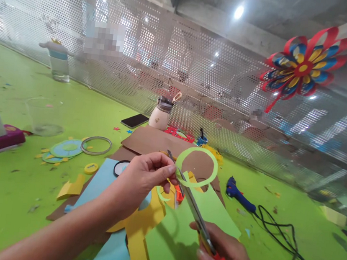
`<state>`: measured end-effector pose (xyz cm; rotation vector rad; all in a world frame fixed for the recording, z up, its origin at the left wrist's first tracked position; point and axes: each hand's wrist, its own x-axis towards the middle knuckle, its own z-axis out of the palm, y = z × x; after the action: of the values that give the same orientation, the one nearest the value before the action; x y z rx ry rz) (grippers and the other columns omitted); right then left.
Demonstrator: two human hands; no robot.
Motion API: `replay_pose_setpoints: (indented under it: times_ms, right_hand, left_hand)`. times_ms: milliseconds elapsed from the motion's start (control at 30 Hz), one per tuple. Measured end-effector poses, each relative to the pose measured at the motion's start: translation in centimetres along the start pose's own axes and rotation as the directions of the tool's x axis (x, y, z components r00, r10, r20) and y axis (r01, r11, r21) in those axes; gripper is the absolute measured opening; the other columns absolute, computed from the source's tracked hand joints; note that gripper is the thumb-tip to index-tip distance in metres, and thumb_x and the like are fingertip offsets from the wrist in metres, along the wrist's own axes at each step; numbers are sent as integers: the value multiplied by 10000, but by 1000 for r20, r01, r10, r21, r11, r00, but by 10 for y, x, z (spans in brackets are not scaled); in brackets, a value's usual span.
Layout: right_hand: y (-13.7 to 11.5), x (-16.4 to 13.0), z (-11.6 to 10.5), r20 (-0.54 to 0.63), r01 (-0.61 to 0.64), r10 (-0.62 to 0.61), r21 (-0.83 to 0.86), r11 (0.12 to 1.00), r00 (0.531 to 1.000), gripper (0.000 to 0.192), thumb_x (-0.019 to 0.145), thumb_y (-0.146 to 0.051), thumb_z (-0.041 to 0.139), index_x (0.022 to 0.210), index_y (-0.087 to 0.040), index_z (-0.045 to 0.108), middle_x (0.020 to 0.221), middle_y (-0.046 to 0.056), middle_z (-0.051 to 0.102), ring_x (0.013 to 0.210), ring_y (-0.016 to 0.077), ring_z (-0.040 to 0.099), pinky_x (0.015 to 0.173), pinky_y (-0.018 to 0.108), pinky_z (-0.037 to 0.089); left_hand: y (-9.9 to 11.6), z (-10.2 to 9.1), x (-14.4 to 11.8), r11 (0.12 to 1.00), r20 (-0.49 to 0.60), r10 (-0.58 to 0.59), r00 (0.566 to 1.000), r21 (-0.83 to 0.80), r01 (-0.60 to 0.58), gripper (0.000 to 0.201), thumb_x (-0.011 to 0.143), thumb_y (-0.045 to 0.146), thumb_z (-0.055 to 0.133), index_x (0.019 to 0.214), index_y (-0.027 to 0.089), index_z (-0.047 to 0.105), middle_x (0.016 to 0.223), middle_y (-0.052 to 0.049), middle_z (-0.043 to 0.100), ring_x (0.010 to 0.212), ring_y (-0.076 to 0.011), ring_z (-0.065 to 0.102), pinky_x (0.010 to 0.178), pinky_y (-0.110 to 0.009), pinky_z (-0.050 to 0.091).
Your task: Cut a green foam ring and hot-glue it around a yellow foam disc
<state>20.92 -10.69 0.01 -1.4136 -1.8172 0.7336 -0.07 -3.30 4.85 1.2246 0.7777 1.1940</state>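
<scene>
1. The left hand [142,177] pinches the light green paper ring [196,167] between closed thumb and fingertips.
2. The right hand [227,259] is wrapped tight around the orange-handled steel scissors [196,215].
3. The ring is thin, round and hollow.
4. It stands just past the left fingertips, at the scissor blades, above the light green paper sheet [210,214].

A single head-worn camera looks forward and slightly down, tilted, close over the green table [12,177]. The near hands fill the lower frame; a perforated screen [175,62] closes the far side.
</scene>
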Motion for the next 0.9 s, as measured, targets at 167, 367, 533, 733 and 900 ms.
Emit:
replay_pose_setpoints:
  times_ms: [167,367,533,733,900]
  right_hand:
    - [1,1,-1,31,-9,9,15,1000,999,304,707,-296,528,942,-161,665,559,-55,338,479,105,293,456,227,265]
    - [2,2,-2,69,-33,32,12,999,997,296,705,-269,548,947,-150,669,552,-55,343,476,104,294,458,231,266]
    - [-2,1,-2,49,-52,50,30,998,998,311,694,-264,569,963,-149,675,567,-48,359,493,109,313,467,231,282]
    - [0,0,-2,79,-55,50,73,996,996,323,703,-287,557,984,-179,675,577,-43,395,494,109,336,471,225,292]
    - [8,-2,2,97,-106,94,133,985,991,329,695,-257,570,1005,-204,670,586,-30,448,492,114,390,450,210,326]
  left_hand:
    - [0,-1,0,1000,-17,-10,1000,-13,10,149,800,276,594,724,150,570,656,12,603,542,-90,524,577,-236,413]
    - [-1,2,0,1000,-61,-5,998,-27,3,158,800,268,598,707,144,569,651,29,576,537,-73,517,563,-216,400]
    - [-2,2,1,999,-83,32,996,-9,-33,144,809,264,587,718,153,570,644,32,576,541,-76,508,560,-218,405]
    - [-3,-1,1,996,-123,82,989,47,-77,124,801,249,601,721,157,577,614,34,572,560,-83,492,550,-213,401]
    - [0,2,1,994,-149,102,984,46,-96,104,796,217,608,718,150,589,617,34,594,563,-78,500,557,-204,405]
